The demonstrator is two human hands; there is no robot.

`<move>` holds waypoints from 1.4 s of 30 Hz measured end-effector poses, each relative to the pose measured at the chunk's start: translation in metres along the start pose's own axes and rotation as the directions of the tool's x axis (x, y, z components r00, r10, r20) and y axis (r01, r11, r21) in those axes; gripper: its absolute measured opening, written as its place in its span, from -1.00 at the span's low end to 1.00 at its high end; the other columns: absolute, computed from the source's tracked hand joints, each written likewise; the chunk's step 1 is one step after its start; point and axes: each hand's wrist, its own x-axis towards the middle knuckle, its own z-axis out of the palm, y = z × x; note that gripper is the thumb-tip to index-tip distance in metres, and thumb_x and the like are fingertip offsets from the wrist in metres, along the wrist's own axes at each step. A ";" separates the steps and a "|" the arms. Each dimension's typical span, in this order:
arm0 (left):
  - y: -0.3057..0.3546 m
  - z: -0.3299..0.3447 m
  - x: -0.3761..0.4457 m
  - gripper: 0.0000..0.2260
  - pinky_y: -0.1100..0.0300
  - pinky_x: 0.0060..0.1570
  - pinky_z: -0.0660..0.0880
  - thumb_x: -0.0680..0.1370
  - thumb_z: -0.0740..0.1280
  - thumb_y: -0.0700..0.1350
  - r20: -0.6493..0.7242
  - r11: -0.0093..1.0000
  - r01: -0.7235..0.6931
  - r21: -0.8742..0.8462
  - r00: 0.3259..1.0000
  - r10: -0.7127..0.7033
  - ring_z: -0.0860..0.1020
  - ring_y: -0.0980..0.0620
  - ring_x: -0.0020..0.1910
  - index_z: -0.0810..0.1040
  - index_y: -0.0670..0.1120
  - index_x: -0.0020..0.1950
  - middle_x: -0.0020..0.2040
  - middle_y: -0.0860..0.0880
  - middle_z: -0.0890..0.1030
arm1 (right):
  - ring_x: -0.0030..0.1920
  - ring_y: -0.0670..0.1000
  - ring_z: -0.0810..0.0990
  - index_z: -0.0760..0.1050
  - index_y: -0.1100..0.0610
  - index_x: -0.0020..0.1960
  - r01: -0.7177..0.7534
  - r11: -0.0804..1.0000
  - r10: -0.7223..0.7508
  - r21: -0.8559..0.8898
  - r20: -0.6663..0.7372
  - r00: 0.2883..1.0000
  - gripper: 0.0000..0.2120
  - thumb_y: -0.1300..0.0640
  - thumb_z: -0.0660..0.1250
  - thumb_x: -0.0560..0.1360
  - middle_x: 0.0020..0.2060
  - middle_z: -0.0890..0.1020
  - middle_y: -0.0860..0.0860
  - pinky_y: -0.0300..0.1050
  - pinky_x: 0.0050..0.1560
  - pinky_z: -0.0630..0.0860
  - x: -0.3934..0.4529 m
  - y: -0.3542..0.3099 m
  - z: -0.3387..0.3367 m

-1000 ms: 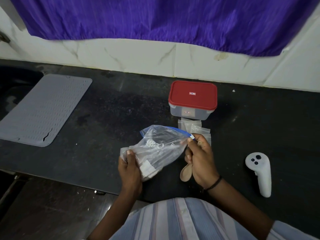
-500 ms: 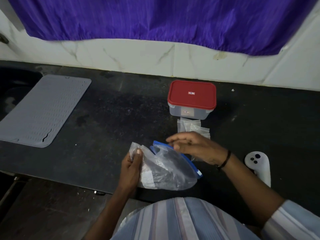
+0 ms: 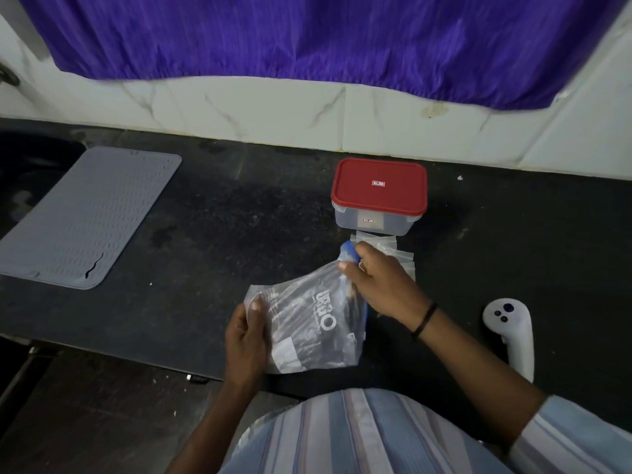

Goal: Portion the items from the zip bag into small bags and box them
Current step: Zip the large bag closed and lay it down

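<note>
curtain [image 3: 307,32]: a big purple cloth hangs along the far wall, above the white tiles.
counter [image 3: 239,217]: a dark, flat top that runs from left to right. everything sits on it.
mat [image 3: 85,213]: a grey bumpy mat lies on the far left of the counter. its near edge has a small rip.
zip bag [image 3: 307,323]: a clear bag with a blue zip strip and white letters on it. it is near the middle, close to the person, lying low over the counter. both hands hold it. i cannot tell what is inside.
box [image 3: 378,196]: a clear box with a red lid, shut, on the far side, just past the small bags.
small bags [image 3: 393,249]: a little pile of clear bags lies flat between the box and the right hand, partly hidden by that hand.
controller [image 3: 509,331]: a white handle with dark buttons lies on the right, apart from the bags.
left hand [image 3: 248,340]: it pinches the near left side of the zip bag, thumb on top.
right hand [image 3: 383,285]: it grips the far right end of the zip bag, by the blue strip. a dark band is on the wrist.
</note>
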 end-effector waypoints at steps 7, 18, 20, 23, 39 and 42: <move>0.001 0.003 -0.001 -0.66 0.23 -0.41 0.37 0.67 0.22 -0.03 -0.030 0.973 0.220 -0.072 0.975 -0.222 0.39 0.16 -0.48 0.45 -0.14 -0.27 -0.46 0.06 0.45 | -0.52 -0.08 0.31 0.49 0.33 -0.08 -0.172 0.844 0.141 0.508 0.099 0.985 -0.53 -0.13 0.36 0.51 -0.45 0.47 -0.01 -0.17 -0.47 0.26 0.002 -0.014 -0.009; 0.013 0.011 0.011 -0.63 -0.24 0.21 0.52 0.67 0.17 0.13 -0.108 0.843 0.268 -0.467 0.929 -0.355 0.63 -0.19 0.18 0.54 -0.08 0.30 0.18 -0.14 0.67 | -0.55 -0.17 0.18 0.42 0.11 0.07 -0.507 0.753 0.081 0.419 0.705 0.704 -0.81 0.03 0.33 0.56 0.11 0.66 0.13 -0.27 -0.58 0.05 -0.022 0.016 -0.020; 0.013 0.011 0.011 -0.56 -0.23 0.17 0.55 0.62 0.18 0.25 -0.138 0.844 0.254 -0.472 0.924 -0.356 0.65 -0.16 0.15 0.57 -0.03 0.27 0.15 -0.10 0.69 | -0.57 -0.18 0.18 0.42 0.13 0.08 -0.519 0.719 0.011 0.462 0.739 0.673 -0.84 0.06 0.29 0.58 0.17 0.62 0.20 -0.28 -0.59 0.06 -0.025 0.015 -0.013; 0.014 0.011 0.011 -0.69 -0.15 0.14 0.57 0.63 0.23 0.18 -0.222 0.884 0.183 -0.430 0.928 -0.300 0.65 -0.13 0.14 0.62 0.01 0.14 0.09 -0.05 0.70 | -0.60 -0.18 0.18 0.43 0.18 0.04 -0.549 0.579 -0.031 0.603 0.689 0.724 -0.83 0.08 0.28 0.57 0.15 0.62 0.28 -0.25 -0.58 -0.01 -0.028 0.007 -0.007; 0.000 0.003 0.015 -0.79 0.26 -0.15 0.48 0.62 0.22 -0.32 -0.307 0.857 0.138 -0.496 0.896 -0.322 0.51 0.14 -0.24 0.48 -0.07 -0.14 -0.23 -0.01 0.53 | -0.23 0.13 0.58 0.58 0.22 0.00 0.016 0.681 0.351 0.732 -0.345 0.870 -0.92 0.29 0.34 0.53 -0.23 0.64 0.24 -0.02 -0.20 0.55 -0.005 0.004 0.014; -0.002 -0.003 0.011 -0.79 0.17 -0.21 0.55 0.56 0.19 -0.38 -0.073 0.823 0.324 -0.466 0.913 -0.401 0.58 0.03 -0.26 0.53 -0.10 -0.03 -0.23 -0.06 0.62 | -0.25 0.02 0.54 0.56 0.17 0.01 0.018 0.694 0.351 0.720 -0.360 0.865 -0.93 0.26 0.32 0.55 -0.25 0.61 0.12 -0.01 -0.17 0.53 0.000 0.007 0.018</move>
